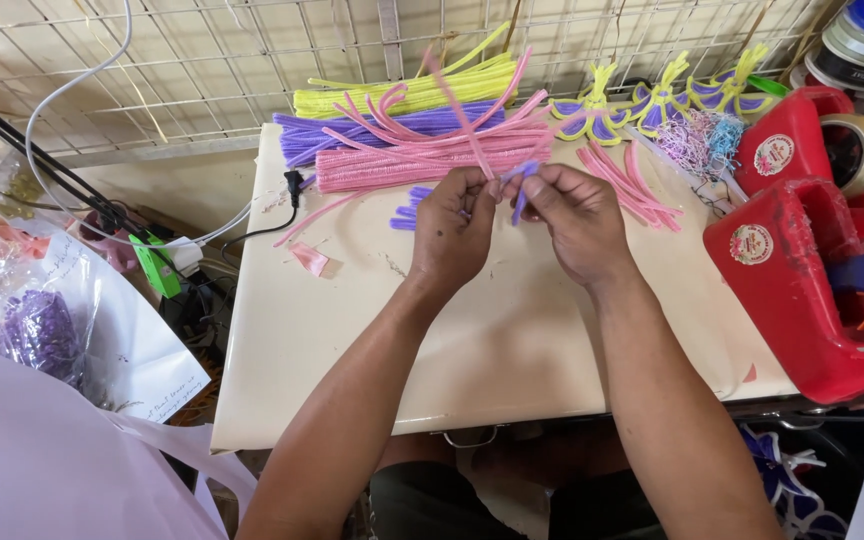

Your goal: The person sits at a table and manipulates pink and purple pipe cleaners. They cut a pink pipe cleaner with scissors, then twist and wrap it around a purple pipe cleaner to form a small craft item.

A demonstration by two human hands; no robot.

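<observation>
cream table (352,340) before a wire grid (252,60); left hand (452,228) and right hand (574,215) pinch pipe cleaners (520,188).

We find bare room along the tabletop's (372,350) near edge and left side; pipe-cleaner bundles (422,150) block the far edge, red tape dispensers (802,270) crowd the right edge.

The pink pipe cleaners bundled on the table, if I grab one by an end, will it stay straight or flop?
The pink pipe cleaners look thin and fuzzy, so probably very light and easy to grip. Loose ones nearby hold curves, so one likely stays bent rather than flopping.
</observation>
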